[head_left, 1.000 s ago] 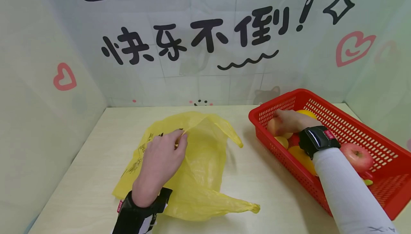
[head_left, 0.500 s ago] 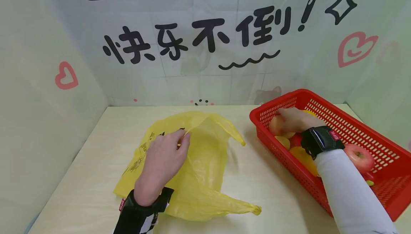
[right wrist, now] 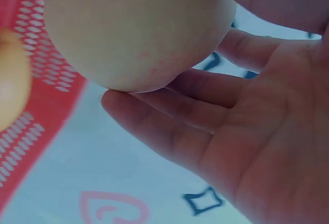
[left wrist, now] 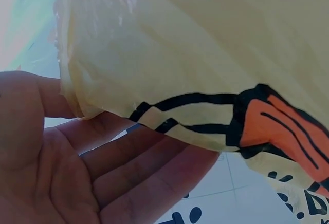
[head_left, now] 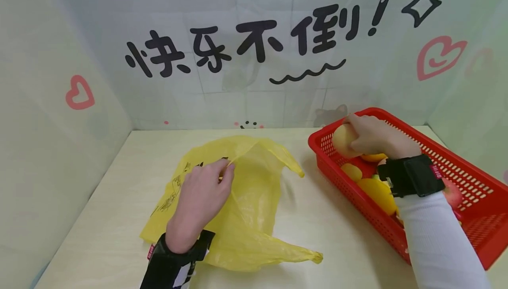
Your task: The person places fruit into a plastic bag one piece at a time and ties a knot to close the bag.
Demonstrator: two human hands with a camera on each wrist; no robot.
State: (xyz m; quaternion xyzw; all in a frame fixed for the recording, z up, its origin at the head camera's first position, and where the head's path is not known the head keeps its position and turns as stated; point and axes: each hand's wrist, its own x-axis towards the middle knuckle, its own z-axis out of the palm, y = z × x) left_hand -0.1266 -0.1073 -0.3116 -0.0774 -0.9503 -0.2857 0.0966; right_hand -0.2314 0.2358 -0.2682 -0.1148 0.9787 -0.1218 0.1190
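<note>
Left hand (head_left: 202,196) and right hand (head_left: 381,132) left bare. At right, white sleeve (head_left: 440,240) worn, finely ribbed, closely fitted. Its end met by broad black wristband (head_left: 393,179); boxy black module (head_left: 421,176) mounted on top, small red tag (head_left: 436,172) attached, pale lettering too small to be read. At left, black strap (head_left: 176,258) worn, flanked by red label (head_left: 151,252); black-and-white patterned patch (head_left: 184,276) shown lower down.
</note>
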